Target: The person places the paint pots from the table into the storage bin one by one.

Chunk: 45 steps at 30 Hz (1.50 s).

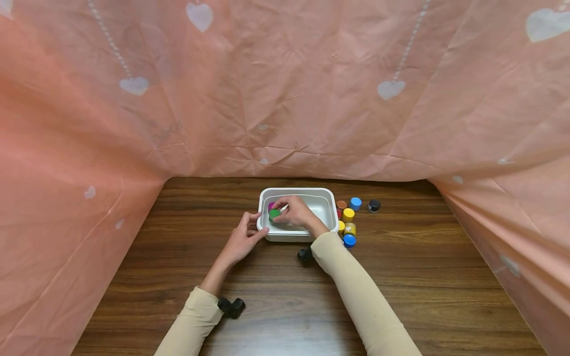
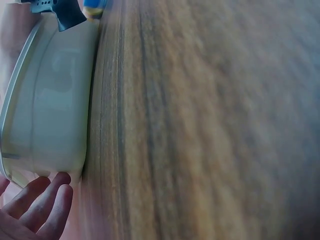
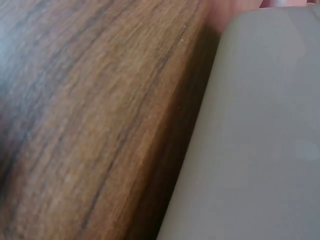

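A white plastic tub (image 1: 297, 237) sits on the wooden table. My right hand (image 1: 296, 211) reaches into its left part and pinches a small jar with a green lid (image 1: 274, 214) between thumb and fingers. Just behind that jar, a magenta-lidded jar (image 1: 270, 205) partly shows inside the tub. My left hand (image 1: 242, 237) holds the tub's front left corner, thumb at the rim and fingers along the left end. In the left wrist view, the left hand's fingertips (image 2: 62, 178) meet the tub's outer wall (image 2: 60, 110). The right wrist view shows mostly the tub's side (image 3: 260, 125).
Right of the tub stand several small jars, among them blue (image 1: 355, 203), yellow (image 1: 348, 214), brown (image 1: 341, 204) and another blue one (image 1: 349, 241). A black-lidded jar (image 1: 374, 205) stands farther right. A pink curtain (image 1: 294, 109) with hearts encloses the table (image 1: 423, 267).
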{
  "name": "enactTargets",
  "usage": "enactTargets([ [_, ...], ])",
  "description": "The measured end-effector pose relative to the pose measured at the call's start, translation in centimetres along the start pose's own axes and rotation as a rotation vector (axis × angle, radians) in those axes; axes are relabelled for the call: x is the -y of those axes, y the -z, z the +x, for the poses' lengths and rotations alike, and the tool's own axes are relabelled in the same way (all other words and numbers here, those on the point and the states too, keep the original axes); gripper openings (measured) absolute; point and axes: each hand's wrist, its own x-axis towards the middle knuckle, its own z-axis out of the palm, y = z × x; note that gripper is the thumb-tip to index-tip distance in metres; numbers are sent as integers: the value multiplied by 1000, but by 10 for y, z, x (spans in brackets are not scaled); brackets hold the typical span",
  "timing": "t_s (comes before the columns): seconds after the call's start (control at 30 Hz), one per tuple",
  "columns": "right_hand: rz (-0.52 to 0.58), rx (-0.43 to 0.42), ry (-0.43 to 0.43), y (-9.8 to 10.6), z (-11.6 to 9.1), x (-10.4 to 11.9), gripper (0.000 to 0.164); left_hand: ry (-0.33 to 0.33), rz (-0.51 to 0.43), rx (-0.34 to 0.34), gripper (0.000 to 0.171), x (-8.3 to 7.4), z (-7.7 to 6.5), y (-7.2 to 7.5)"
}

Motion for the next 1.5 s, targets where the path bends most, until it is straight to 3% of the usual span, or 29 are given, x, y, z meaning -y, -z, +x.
enactTargets([
  [0.67,-180,15,64,-5,0,-5,30,7,-35,-11,44,2,-2,-4],
  [1.5,-159,6,56,-6,1,-3,25,4,-19,8,44,-2,-1,-1],
])
